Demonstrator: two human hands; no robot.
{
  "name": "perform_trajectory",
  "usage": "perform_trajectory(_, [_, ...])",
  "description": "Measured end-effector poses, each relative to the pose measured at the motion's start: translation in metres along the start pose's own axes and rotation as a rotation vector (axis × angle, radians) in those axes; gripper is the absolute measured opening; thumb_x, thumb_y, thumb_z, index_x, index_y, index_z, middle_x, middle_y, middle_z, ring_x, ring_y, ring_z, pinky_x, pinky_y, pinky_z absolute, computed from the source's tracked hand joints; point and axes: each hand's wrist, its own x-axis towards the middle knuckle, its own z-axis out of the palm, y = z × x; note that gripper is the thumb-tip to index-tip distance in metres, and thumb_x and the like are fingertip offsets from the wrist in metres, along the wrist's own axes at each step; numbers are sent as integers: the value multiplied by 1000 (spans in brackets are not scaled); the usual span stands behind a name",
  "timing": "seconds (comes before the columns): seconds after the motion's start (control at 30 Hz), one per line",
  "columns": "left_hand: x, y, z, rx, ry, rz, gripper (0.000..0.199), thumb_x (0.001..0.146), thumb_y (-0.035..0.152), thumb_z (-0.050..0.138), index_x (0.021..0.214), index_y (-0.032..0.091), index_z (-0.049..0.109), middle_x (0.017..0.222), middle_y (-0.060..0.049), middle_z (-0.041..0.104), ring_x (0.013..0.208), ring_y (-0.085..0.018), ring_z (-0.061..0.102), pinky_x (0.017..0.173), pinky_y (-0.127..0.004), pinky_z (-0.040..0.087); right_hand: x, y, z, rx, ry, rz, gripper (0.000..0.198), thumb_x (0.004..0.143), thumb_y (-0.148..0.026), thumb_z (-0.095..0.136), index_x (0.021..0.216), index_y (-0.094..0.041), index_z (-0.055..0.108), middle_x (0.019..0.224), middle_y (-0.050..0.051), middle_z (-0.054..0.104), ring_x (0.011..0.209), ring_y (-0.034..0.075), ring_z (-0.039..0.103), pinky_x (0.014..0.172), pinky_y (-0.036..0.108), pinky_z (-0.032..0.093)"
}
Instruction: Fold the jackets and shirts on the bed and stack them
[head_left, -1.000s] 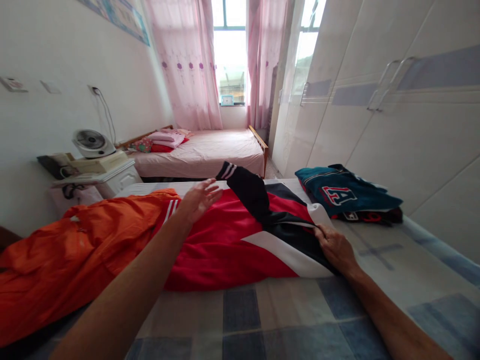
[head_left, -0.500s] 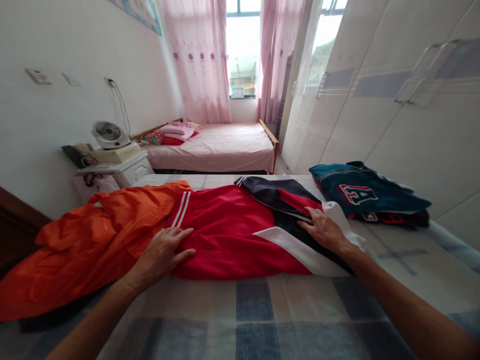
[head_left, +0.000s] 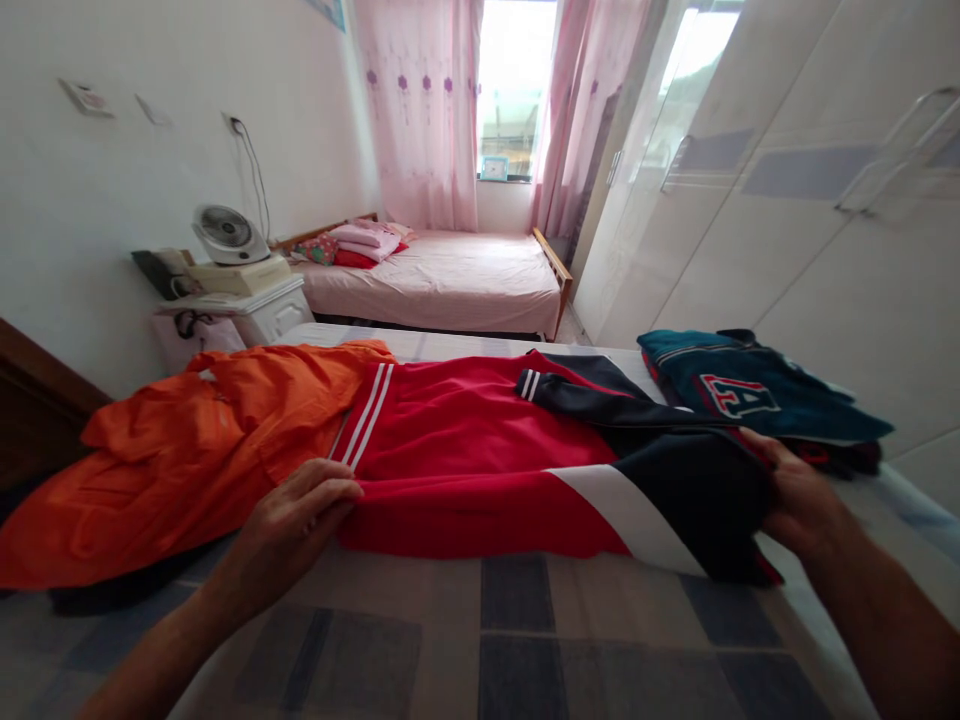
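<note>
A red, black and white jacket [head_left: 465,430] lies across the checked bed in front of me, one dark sleeve folded over its body with the striped cuff pointing left. At its left hem, by two white stripes, my left hand [head_left: 304,515] pinches the near edge of the cloth. My right hand [head_left: 802,495] grips the black shoulder end on the right and holds it slightly raised; its fingertips are partly hidden by the fabric. Touching the jacket's left side is a crumpled orange jacket [head_left: 217,440].
Folded clothes with a teal top [head_left: 742,390] are stacked at the right. Beyond the checked bedsheet [head_left: 517,600] stands a second bed [head_left: 450,280] with pink bedding. A fan [head_left: 229,235] sits on a white cabinet at left; a white wardrobe [head_left: 757,240] lines the right wall.
My right hand has moved right from the folded sleeve to the shoulder end, now lifting it. The dark sleeve lies straighter with its cuff showing. My left hand has closed on the hem.
</note>
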Motion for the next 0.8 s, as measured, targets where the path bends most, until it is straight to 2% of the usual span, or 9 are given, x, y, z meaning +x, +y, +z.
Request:
perform_trajectory(0.07, [2, -6, 0, 50, -34, -138, 24, 84, 38, 56, 101, 21, 59, 103, -5, 62, 95, -21, 61, 83, -31, 49, -5, 4, 1, 84, -50, 19, 19, 86, -24, 46, 82, -21, 65, 66, 1, 71, 54, 14, 65, 57, 23, 54])
perform_trajectory(0.17, [4, -20, -10, 51, -203, -335, 58, 70, 51, 68, 118, 22, 55, 114, -7, 62, 104, -26, 59, 90, -37, 46, -8, 10, -4, 44, -127, -50, 19, 81, -10, 51, 82, -21, 66, 74, 1, 72, 60, 11, 66, 59, 16, 54])
perform_trajectory(0.23, [5, -28, -21, -65, -331, -452, 53, 68, 50, 69, 112, 22, 60, 105, -5, 66, 96, -25, 62, 84, -35, 48, -6, 12, -10, 22, -75, -58, 22, 77, -4, 53, 79, -21, 67, 70, 0, 70, 58, 10, 65, 56, 13, 53])
perform_trajectory(0.3, [8, -34, -29, -263, -362, -594, 37, 69, 48, 68, 93, 19, 65, 85, -3, 67, 77, -21, 63, 68, -30, 50, -2, 13, -16, 27, -3, -57, 22, 77, -6, 52, 81, -22, 67, 70, 0, 70, 56, 11, 65, 52, 14, 54])
perform_trajectory(0.37, [12, -37, -31, -498, -245, -726, 32, 70, 47, 68, 83, 18, 63, 75, -1, 65, 68, -18, 62, 60, -26, 49, 4, 11, -21, 47, 41, -69, 23, 80, -9, 50, 84, -24, 67, 72, 0, 70, 53, 12, 64, 50, 17, 54])
perform_trajectory(0.43, [18, -39, -24, -683, -61, -825, 35, 69, 48, 68, 87, 19, 62, 80, -1, 67, 72, -17, 63, 64, -27, 51, 11, 10, -24, 50, 53, -85, 23, 82, -12, 49, 87, -26, 67, 75, 0, 71, 54, 12, 65, 51, 18, 55])
perform_trajectory(0.57, [25, -40, 3, -681, 92, -994, 48, 64, 60, 66, 83, 16, 61, 78, -3, 69, 72, -19, 65, 64, -29, 53, 23, 20, -30, -34, 15, -48, 15, 84, -27, 52, 91, -27, 66, 93, 5, 72, 71, 16, 69, 62, 20, 56])
perform_trajectory(0.67, [22, -35, 17, -620, 138, -1014, 54, 66, 60, 64, 95, 15, 61, 89, -7, 70, 82, -22, 66, 68, -31, 54, 21, 33, -37, -159, -82, -3, 20, 80, -38, 56, 92, -27, 67, 101, 12, 71, 84, 23, 69, 68, 26, 57])
perform_trajectory(0.8, [17, -22, 20, -563, 186, -903, 62, 69, 50, 67, 119, 16, 51, 112, -12, 66, 100, -26, 64, 76, -35, 55, 8, 38, -37, -441, -64, 19, 20, 59, -40, 72, 76, -29, 69, 85, 13, 73, 78, 32, 69, 69, 38, 59])
